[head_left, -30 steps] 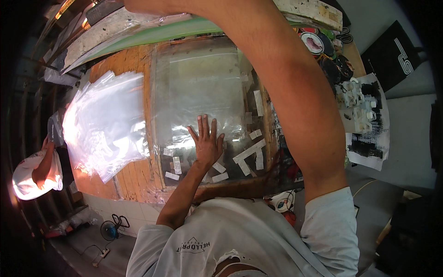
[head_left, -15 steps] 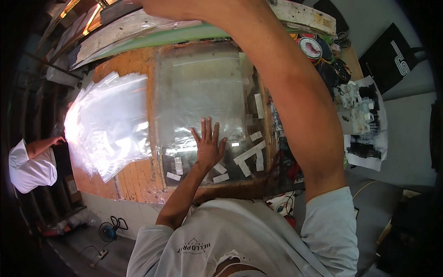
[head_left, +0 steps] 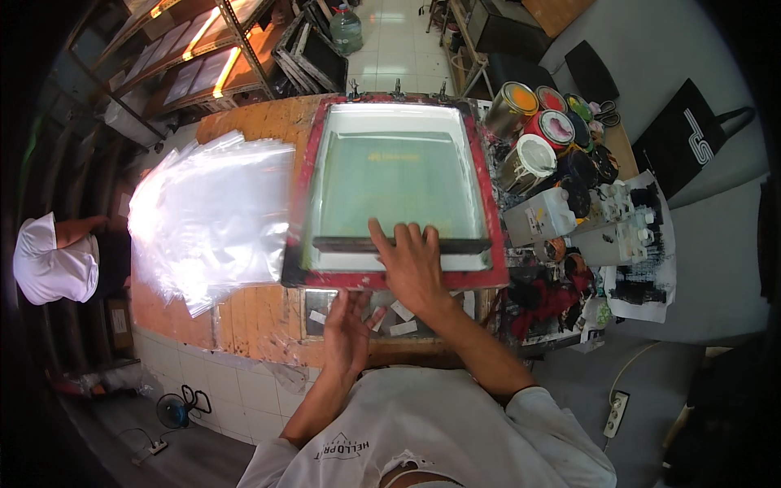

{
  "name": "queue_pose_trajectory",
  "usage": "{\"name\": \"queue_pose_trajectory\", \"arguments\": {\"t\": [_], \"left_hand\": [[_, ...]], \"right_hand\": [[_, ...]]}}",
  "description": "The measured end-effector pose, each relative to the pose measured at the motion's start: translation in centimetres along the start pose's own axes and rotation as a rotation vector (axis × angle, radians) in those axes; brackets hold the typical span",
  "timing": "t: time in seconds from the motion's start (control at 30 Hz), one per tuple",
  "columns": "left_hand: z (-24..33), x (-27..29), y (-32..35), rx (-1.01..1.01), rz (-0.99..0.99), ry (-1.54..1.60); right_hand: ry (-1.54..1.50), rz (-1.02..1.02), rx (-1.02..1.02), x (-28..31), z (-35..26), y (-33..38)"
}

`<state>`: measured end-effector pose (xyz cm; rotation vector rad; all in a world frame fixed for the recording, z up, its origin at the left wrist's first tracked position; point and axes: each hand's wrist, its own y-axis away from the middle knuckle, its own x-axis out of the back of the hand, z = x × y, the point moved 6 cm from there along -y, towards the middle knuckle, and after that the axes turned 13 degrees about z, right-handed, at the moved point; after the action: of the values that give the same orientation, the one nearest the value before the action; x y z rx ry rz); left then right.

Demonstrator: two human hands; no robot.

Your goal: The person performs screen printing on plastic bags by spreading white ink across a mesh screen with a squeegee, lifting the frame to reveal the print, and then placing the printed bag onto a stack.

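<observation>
A red-edged screen printing frame (head_left: pixel 488 203) lies flat on the wooden table (head_left: pixel 252 305), its mesh greenish white. A dark squeegee (head_left: pixel 342 244) lies across the mesh near the frame's near rail. My right hand (head_left: pixel 415 268) is laid over that near rail, its fingertips reaching the squeegee. My left hand (head_left: pixel 348 329) presses flat, fingers apart, on a clear sheet with white tape marks (head_left: pixel 403 313) just in front of the frame.
A fanned stack of clear plastic bags (head_left: pixel 211 220) lies left of the frame. Open paint cans (head_left: pixel 529 159) and a white jug (head_left: pixel 541 215) crowd the right side. Another person in a white shirt (head_left: pixel 49 264) stands far left. A fan (head_left: pixel 175 411) sits on the floor.
My right arm has swung down from overhead and the screen frame has come down with it, covering the clear sheet. My left hand has slid toward the table's near edge.
</observation>
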<state>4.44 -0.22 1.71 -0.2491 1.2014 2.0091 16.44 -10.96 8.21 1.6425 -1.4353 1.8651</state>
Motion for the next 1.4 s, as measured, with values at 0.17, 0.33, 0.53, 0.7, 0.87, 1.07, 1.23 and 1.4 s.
{"name": "queue_pose_trajectory", "arguments": {"t": [0.17, 0.33, 0.53, 0.7, 0.87, 1.07, 1.23, 1.4], "left_hand": [[-5.6, 6.0, -6.4, 0.214, 0.274, -0.081], [-6.5, 6.7, -7.4, 0.198, 0.245, -0.063], [-6.7, 6.1, -6.9, 0.187, 0.31, -0.077], [-6.3, 5.6, -6.6, 0.194, 0.329, -0.088], [-6.6, 6.2, -6.4, 0.202, 0.373, -0.034], [-6.9, 7.0, -6.1, 0.197, 0.369, -0.096], [-6.8, 7.4, -6.2, 0.19, 0.306, -0.059], [-4.8, 6.0, -5.1, 0.163, 0.259, -0.042]], "right_hand": [[0.025, -0.09, -0.004, -7.3, 0.7, 3.7], [-0.055, -0.049, -0.064, -8.4, 1.2, 5.6], [-0.008, -0.044, -0.014, -9.3, 1.0, 5.8], [-0.016, 0.052, -0.01, -13.0, 4.8, -0.5], [0.067, 0.112, -0.003, -17.9, 10.2, -8.9], [0.098, 0.055, -0.018, -21.0, 14.9, -16.4], [-0.15, -0.273, -0.082, -16.8, 12.5, -13.2], [-0.266, -0.337, -0.054, -8.0, 4.7, -2.8]]}}
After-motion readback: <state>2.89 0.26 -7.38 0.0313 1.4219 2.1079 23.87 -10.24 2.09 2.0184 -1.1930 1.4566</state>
